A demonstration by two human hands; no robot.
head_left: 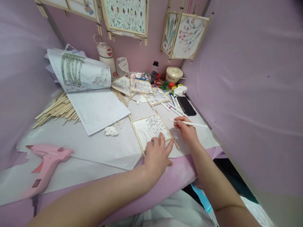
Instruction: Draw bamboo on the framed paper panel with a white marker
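Observation:
My left hand [158, 153] rests with spread fingers on the near edge of a small stick-framed drawing [150, 127]. Dark branching lines cover much of that panel, and its lower part is hidden beneath my fingers. Just right of the frame, my right hand [186, 130] pinches a slim white marker pen [191, 123]. The pen's thin tip points left and stays apart from the drawing. Behind it lie more framed drawings [158, 96], with several markers [174, 109] beside them.
A pink glue gun [48, 159] lies at the left. Behind it are a pile of wooden sticks [59, 108], an open sketch pad [94, 110] and crumpled tissue [111, 131]. A phone [187, 106], a lidded pot [174, 74] and a bottle [106, 56] stand farther back; framed pictures [190, 36] hang above.

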